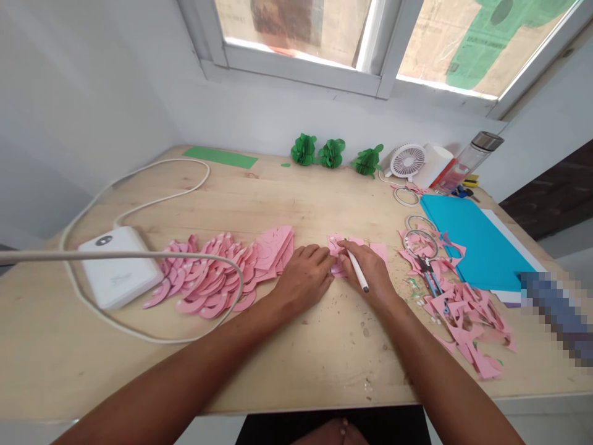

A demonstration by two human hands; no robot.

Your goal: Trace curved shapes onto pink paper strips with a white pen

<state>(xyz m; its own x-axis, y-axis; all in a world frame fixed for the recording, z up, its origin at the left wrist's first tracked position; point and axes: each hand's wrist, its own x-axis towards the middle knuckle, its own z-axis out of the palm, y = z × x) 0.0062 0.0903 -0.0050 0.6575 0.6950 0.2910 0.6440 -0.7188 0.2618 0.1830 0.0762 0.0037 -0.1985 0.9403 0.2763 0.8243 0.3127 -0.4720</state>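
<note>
My right hand (370, 272) is closed round a white pen (357, 271), its lower end over a small piece of pink paper (354, 241). From the other side my left hand (306, 278) reaches that paper, its fingers bent together and pressing on its left edge. Both hands partly cover the paper, so what is marked on it is hard to make out. Left of my left hand lie a stack of pink paper sheets (277, 247) and a fanned heap of curved pink cut-outs (213, 272).
Pink scraps (467, 315) and scissors (430, 278) lie at right, near blue sheets (472, 241). A white device (120, 266) with a looping cable sits at left. Behind are green paper balls (331, 153), a small fan (407, 162) and a bottle (467, 164).
</note>
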